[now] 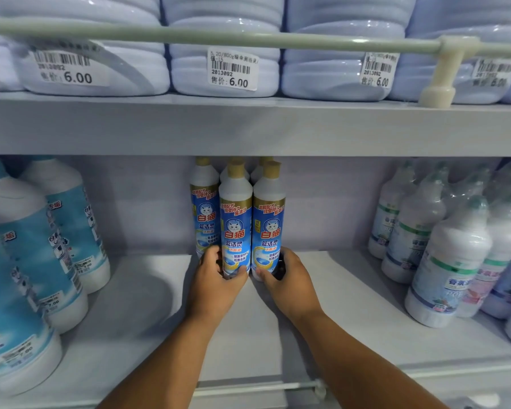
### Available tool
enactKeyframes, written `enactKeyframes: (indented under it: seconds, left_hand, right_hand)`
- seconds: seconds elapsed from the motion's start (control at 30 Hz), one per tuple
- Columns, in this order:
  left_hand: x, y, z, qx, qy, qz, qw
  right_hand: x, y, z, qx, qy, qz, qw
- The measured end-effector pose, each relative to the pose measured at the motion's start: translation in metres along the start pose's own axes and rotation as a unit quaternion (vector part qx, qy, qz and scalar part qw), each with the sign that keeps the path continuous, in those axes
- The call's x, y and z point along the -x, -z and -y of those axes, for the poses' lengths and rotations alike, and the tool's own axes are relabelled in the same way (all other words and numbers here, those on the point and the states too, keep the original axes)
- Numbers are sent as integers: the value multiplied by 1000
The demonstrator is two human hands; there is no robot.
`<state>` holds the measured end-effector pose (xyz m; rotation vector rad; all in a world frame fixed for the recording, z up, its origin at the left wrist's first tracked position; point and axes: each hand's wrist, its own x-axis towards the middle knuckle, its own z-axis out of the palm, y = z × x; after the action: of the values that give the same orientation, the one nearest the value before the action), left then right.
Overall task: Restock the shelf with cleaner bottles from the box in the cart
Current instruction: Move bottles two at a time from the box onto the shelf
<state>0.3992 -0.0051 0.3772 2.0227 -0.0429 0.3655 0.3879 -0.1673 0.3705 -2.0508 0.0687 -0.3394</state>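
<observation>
Single head-worn wide-angle view, close in, facing forward and slightly down into the lower shelf [148, 305], upper shelf edge [248, 125] across the top, both forearms entering from the bottom edge.

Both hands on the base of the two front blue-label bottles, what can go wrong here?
1. Left hand and right hand grip only the bases of the tall front bottles; tops could tip.
2. Pushing back may knock the rear bottles close behind.
3. Caps sit near the upper shelf; lifting could snag.

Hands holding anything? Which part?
Yes. Left hand grips the left front bottle at its base; right hand grips the right front bottle at its base.
</observation>
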Motion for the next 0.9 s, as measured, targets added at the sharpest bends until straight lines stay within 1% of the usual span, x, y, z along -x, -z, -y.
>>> enactKeyframes:
  seconds: [0.1,0.17,0.23,0.33,0.4,0.43,0.53,0.63,0.73,0.9]
  left_hand:
    - [1,4,-4,2,10,17,1000]
    - [3,9,-8,10,23,42,999]
    - [4,16,-8,-4,15,64,998]
    - [15,33,-18,-103,-11,115,988]
    - [26,45,-25,-181,-23,141,973]
    - [31,50,-27,-217,-25,157,963]
    - [52,70,-44,-323,-52,206,922]
    - [80,89,-64,-383,-80,222,893]
    - [111,104,-81,-401,-82,221,885]
    - [175,117,-105,-421,-68,197,883]
  right_hand:
    - [2,3,3,27,-14,5,1000]
    - [3,5,7,43,-31,23,998]
    - [5,8,13,61,-59,46,995]
    - [21,20,38,151,-80,104,980]
    - [40,30,53,228,-105,142,958]
    - [52,35,59,271,-108,149,945]
    - [86,47,70,378,-67,154,911]
    - [116,64,82,429,-32,143,891]
    - [148,86,98,457,-13,150,876]
    - [207,124,109,450,1,149,881]
